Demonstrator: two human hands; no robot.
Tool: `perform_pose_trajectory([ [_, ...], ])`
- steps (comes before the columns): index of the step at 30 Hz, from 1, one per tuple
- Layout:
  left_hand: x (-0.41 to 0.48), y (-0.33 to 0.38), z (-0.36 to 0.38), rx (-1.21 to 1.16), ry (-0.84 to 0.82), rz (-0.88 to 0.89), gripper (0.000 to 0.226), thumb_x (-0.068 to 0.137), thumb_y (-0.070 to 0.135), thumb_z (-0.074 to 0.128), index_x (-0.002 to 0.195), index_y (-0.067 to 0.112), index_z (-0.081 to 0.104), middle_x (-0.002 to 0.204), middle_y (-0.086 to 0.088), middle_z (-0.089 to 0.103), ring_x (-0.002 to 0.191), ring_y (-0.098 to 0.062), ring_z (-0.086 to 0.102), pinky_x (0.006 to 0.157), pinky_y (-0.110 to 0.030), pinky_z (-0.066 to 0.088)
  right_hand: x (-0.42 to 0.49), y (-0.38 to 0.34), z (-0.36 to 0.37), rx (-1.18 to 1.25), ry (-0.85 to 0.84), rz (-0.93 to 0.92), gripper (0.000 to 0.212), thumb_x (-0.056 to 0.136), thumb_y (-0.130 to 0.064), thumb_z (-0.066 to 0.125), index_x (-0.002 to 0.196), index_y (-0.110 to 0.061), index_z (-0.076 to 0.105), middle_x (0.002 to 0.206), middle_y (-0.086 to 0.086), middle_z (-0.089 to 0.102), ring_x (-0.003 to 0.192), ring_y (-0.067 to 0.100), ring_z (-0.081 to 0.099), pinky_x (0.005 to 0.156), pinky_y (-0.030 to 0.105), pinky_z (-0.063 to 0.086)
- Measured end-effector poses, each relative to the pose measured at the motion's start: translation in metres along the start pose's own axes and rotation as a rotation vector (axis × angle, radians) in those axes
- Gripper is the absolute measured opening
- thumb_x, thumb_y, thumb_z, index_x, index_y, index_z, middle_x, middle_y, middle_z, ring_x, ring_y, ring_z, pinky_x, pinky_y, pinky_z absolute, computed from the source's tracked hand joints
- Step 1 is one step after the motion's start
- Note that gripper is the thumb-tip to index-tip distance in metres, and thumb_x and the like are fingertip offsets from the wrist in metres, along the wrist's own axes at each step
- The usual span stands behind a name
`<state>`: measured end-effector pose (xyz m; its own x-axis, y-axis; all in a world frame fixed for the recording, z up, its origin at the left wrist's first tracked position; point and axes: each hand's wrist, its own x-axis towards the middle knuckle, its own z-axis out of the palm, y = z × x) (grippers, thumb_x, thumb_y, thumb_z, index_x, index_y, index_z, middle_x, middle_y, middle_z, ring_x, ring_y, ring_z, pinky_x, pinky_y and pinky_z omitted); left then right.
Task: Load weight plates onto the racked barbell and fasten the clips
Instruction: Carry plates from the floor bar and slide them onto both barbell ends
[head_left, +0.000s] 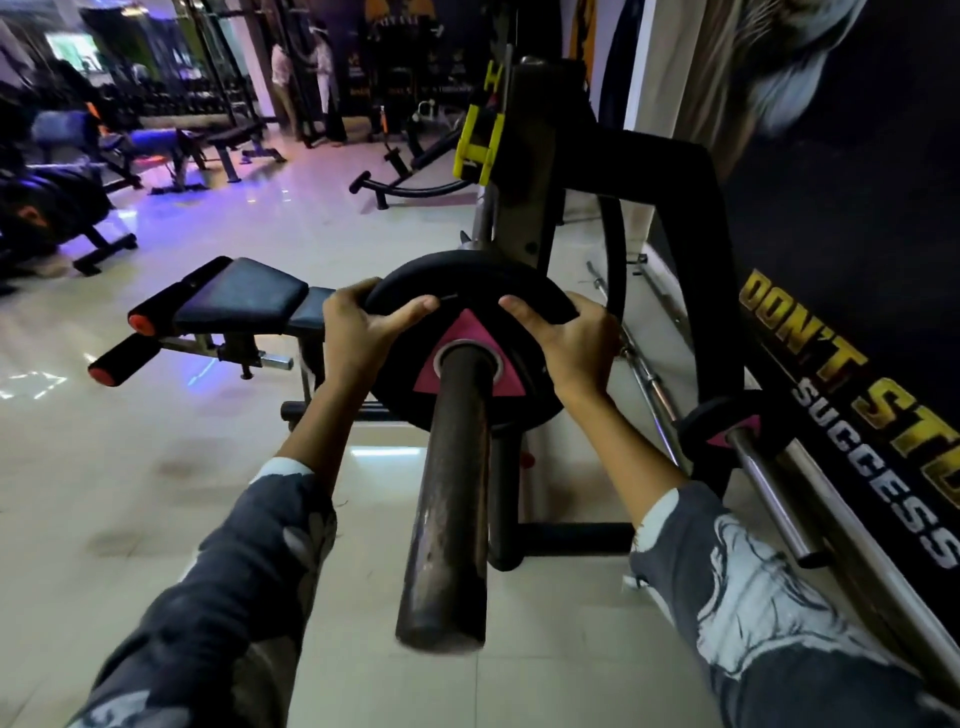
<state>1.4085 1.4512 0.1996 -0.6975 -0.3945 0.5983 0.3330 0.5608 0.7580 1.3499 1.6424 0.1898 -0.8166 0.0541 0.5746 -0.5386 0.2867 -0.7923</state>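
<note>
A black weight plate (467, 288) with a pink triangle at its hub sits threaded on the dark, worn barbell sleeve (449, 499), which points toward me at frame centre. My left hand (358, 332) grips the plate's left rim, thumb across its face. My right hand (571, 343) grips the right rim in the same way. The plate stands far along the sleeve, close to the rack upright (524, 156). No clip shows on the sleeve.
A black bench (244, 299) with orange-capped rollers lies left of the plate. A yellow bar catch (478, 140) hangs on the upright. At right, another pink-marked plate (724, 418) sits on a chrome peg, with spare bars on the floor by the lettered wall. Benches stand at far left.
</note>
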Motion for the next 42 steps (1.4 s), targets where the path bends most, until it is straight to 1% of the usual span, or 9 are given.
perform_pose_trajectory([
  [4,0.050,-0.022,0.023,0.046,-0.023,-0.004,0.031,0.070,0.039,0.078,0.079,0.010,0.068,0.063,0.011,0.060,0.052,0.009,0.054,0.050,-0.009,0.041,0.045,0.029,0.030,0.040,0.024,0.005,0.045,0.063,-0.050,0.077,0.049,-0.028,0.040,0.047,-0.013,0.044,0.047,0.005,0.044,0.046,0.020,0.031],
  [9,0.093,-0.043,0.043,0.082,-0.006,-0.017,0.040,0.064,0.052,0.073,0.074,0.013,0.067,0.060,0.014,0.059,0.051,0.011,0.051,0.050,-0.012,0.040,0.087,0.056,0.058,0.051,0.033,0.002,0.041,0.064,-0.050,0.076,0.057,-0.013,0.058,0.054,-0.001,0.055,0.053,0.014,0.051,0.046,0.017,0.031],
  [17,0.113,-0.063,0.057,0.211,0.106,0.032,0.064,0.063,0.065,0.065,0.062,0.002,0.055,0.053,-0.018,0.051,0.054,-0.009,0.039,0.048,-0.035,0.034,0.104,0.066,0.071,0.080,0.090,-0.068,0.069,0.062,-0.071,0.054,0.066,-0.003,0.061,0.059,-0.005,0.053,0.049,0.000,0.045,0.042,0.007,0.032],
  [21,0.109,-0.059,0.057,0.265,0.143,0.049,0.054,0.064,0.064,0.062,0.062,0.012,0.046,0.049,0.004,0.038,0.048,-0.004,0.033,0.047,-0.019,0.027,0.103,0.068,0.070,0.059,0.071,-0.071,0.066,0.063,-0.070,0.055,0.068,-0.005,0.059,0.059,-0.004,0.053,0.051,-0.007,0.043,0.044,0.007,0.035],
  [24,0.103,-0.053,0.058,0.297,0.152,0.009,0.056,0.065,0.065,0.058,0.076,0.010,0.053,0.061,0.002,0.051,0.056,-0.009,0.046,0.053,-0.020,0.033,0.107,0.069,0.068,0.086,-0.013,-0.063,0.057,0.066,-0.063,0.064,0.074,-0.007,0.062,0.066,0.001,0.061,0.060,0.011,0.058,0.051,0.013,0.039],
  [27,0.088,-0.046,0.058,0.348,0.145,-0.021,0.061,0.073,0.061,0.058,0.104,0.009,0.055,0.092,-0.006,0.065,0.085,-0.018,0.060,0.070,-0.028,0.044,0.104,0.066,0.063,0.137,-0.096,0.000,0.042,0.075,-0.046,0.070,0.091,-0.008,0.062,0.083,0.003,0.065,0.080,0.018,0.063,0.061,0.016,0.044],
  [32,0.045,-0.037,0.045,0.515,0.056,0.064,0.066,0.085,0.050,0.052,0.133,0.007,0.040,0.135,-0.015,0.049,0.124,-0.028,0.045,0.102,-0.038,0.037,0.061,0.050,0.045,0.057,-0.065,-0.114,0.060,0.085,-0.037,0.059,0.133,-0.007,0.040,0.138,0.015,0.043,0.128,0.021,0.040,0.100,0.008,0.029],
  [36,-0.001,-0.026,0.023,0.591,-0.046,0.135,0.072,0.085,0.061,0.043,0.133,0.007,0.042,0.141,-0.013,0.046,0.130,-0.027,0.043,0.106,-0.044,0.037,0.004,0.034,0.023,-0.029,-0.148,-0.220,0.066,0.083,-0.045,0.050,0.134,-0.005,0.039,0.144,0.017,0.037,0.132,0.012,0.030,0.107,0.029,0.029],
  [42,-0.098,0.026,-0.016,0.523,-0.089,0.188,0.078,0.086,0.067,0.034,0.133,0.005,0.043,0.136,-0.017,0.050,0.128,-0.030,0.045,0.107,-0.042,0.036,-0.092,-0.001,-0.025,-0.078,-0.228,-0.257,0.066,0.082,-0.051,0.049,0.132,-0.008,0.044,0.140,0.012,0.043,0.131,0.018,0.036,0.109,0.034,0.028],
])
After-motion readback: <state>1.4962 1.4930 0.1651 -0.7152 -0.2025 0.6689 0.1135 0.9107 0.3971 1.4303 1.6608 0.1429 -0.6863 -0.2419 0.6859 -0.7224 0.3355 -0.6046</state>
